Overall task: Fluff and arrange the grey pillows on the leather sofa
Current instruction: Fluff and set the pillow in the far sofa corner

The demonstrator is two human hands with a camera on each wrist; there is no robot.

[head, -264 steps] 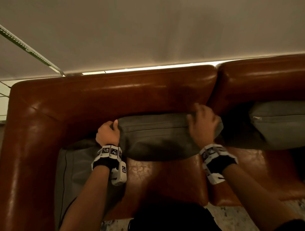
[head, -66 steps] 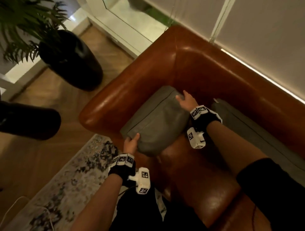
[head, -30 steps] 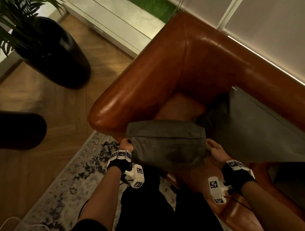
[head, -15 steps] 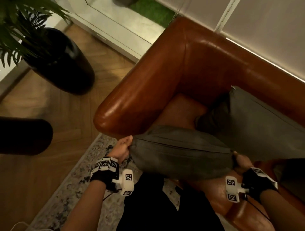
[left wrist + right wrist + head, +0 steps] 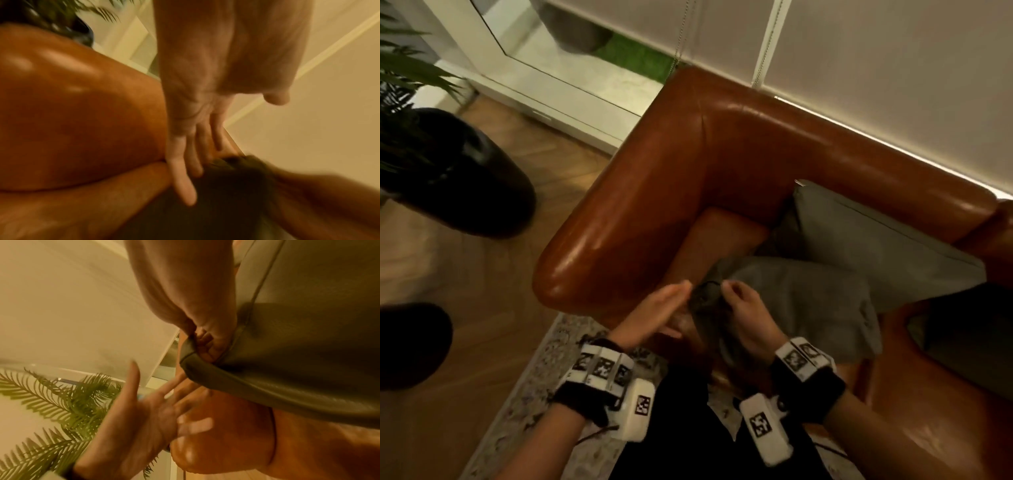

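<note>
On the brown leather sofa [image 5: 722,164], one grey pillow [image 5: 876,240] leans against the backrest. A second grey pillow [image 5: 801,305] lies across the seat in front of it. My right hand [image 5: 724,293] pinches this pillow's near-left corner, and the right wrist view shows the curled fingers [image 5: 205,348] bunching the grey pillow's [image 5: 298,369] edge. My left hand [image 5: 678,308] is flat with straight fingers just left of that corner, holding nothing. In the left wrist view its fingers [image 5: 185,170] point down beside the dark pillow [image 5: 226,194] and the armrest [image 5: 72,113].
A large black plant pot [image 5: 458,178] with green fronds stands on the wooden floor left of the armrest, and another dark round object [image 5: 410,346] sits nearer. A patterned rug [image 5: 534,394] lies under me. A dark cushion [image 5: 969,342] sits at the right edge.
My left hand has let go of the pillow's left end and opened flat. The right hand now grips the pillow's near-left corner, and the pillow has dropped onto the seat.
</note>
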